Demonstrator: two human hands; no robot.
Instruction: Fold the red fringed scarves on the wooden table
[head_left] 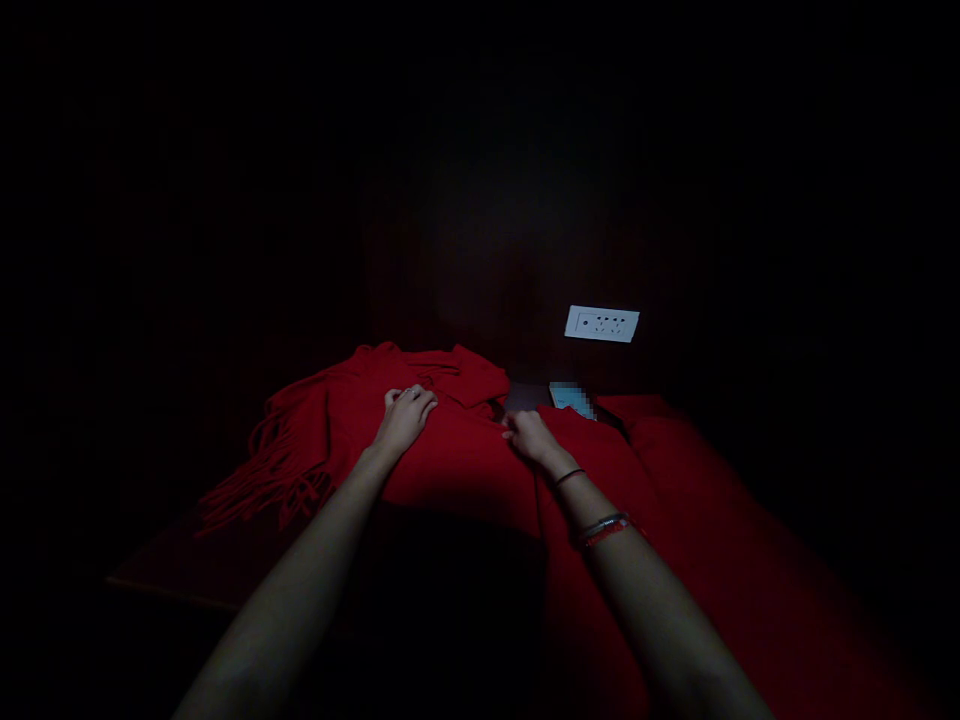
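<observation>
Red cloth (465, 465), spread over a dark tabletop (172, 570) and handled by two bare hands under dim light. Nearest, both forearms reach over the cloth's near side, where a deep shadow falls; the right one wears a thin dark band (570, 476) and, nearer the elbow, a cluster of bracelets (604, 527), partly red. To the right of the cloth's middle, more red fabric (735, 530) runs toward the viewer; whether it is one piece with the cloth is unclear. At the cloth's left end hangs a fringe (277, 480) of long, cord-like strands. The right hand (531, 436), fingers curled closed, pinches the cloth's edge. The left hand (405, 416), bearing a ring (409, 391), rests on the cloth with bent fingers; whether it grips a fold cannot be told. Beyond it the cloth bunches into soft, matte folds. Past the cloth's far edge, right of centre, lies a flat, pale-blue object (571, 398), partly pixelated; above and behind the cloth, a white rectangular socket plate (602, 324) is set in a dark wall (495, 260).
</observation>
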